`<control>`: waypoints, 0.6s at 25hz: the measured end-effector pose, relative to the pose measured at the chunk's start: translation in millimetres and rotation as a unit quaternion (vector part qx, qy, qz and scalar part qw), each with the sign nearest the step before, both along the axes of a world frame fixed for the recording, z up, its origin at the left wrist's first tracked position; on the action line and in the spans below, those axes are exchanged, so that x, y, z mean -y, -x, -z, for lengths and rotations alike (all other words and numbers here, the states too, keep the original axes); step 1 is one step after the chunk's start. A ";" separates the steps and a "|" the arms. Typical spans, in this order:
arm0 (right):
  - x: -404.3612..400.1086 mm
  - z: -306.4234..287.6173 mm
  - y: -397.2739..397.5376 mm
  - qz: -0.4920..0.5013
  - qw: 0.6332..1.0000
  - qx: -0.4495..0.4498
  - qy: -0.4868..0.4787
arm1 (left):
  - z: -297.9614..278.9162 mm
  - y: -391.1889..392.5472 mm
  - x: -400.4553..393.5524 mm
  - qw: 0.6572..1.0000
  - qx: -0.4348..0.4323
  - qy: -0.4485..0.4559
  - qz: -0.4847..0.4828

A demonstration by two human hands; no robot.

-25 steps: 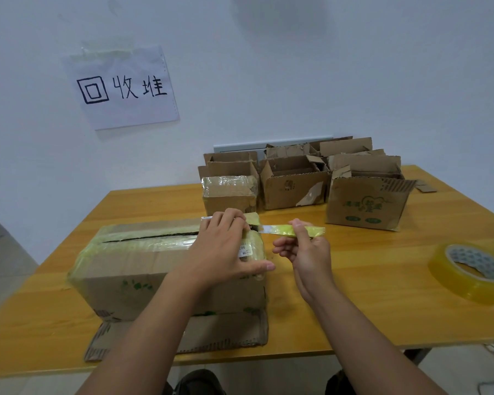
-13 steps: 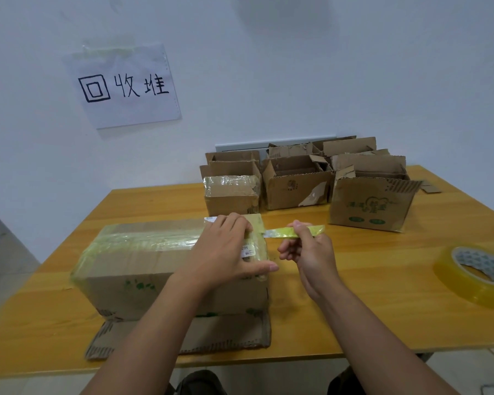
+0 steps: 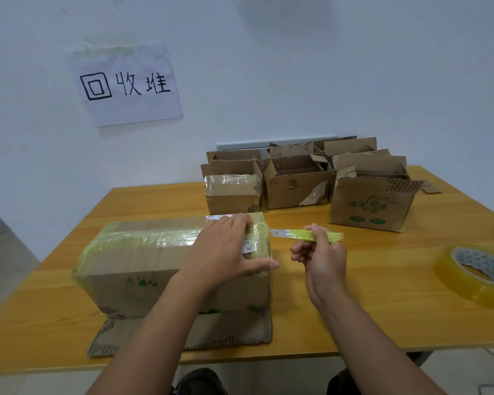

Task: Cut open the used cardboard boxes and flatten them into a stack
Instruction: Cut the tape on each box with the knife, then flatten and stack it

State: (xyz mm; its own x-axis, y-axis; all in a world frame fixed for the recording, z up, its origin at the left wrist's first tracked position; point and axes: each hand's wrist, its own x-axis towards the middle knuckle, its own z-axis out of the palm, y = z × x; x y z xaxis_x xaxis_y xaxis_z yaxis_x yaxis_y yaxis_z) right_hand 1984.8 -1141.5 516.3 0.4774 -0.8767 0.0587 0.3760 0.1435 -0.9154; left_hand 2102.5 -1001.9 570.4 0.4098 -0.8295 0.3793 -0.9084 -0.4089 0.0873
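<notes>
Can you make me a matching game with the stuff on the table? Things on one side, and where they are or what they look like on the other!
Things:
1. utility knife
2. tape roll
3. taped box
4. paper sign

Clues:
A. stuck on the white wall
B. lying on the table's right side
C. wrapped in shiny tape, with the left hand resting on it
D. green, held in the right hand

Pairs: 1-D, 2-B, 3-C, 4-A

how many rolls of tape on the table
1 in full view: the clear tape roll lying flat near the table's right edge. A yellowish sliver at the frame's far right edge may be a second; too cropped to tell.
</notes>
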 end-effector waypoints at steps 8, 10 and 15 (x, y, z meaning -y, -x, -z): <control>-1.8 -16.2 -11.5 -0.088 0.977 -0.030 0.193 | 0.1 -3.8 0.0 0.999 0.033 -0.029 0.018; -4.9 -18.0 -18.5 -0.122 0.961 -0.068 0.239 | -0.4 -3.3 -2.0 0.999 0.039 -0.024 0.023; -6.4 -23.6 -29.9 -0.174 0.935 -0.115 0.285 | 0.4 -2.9 -8.9 0.999 0.041 -0.022 0.021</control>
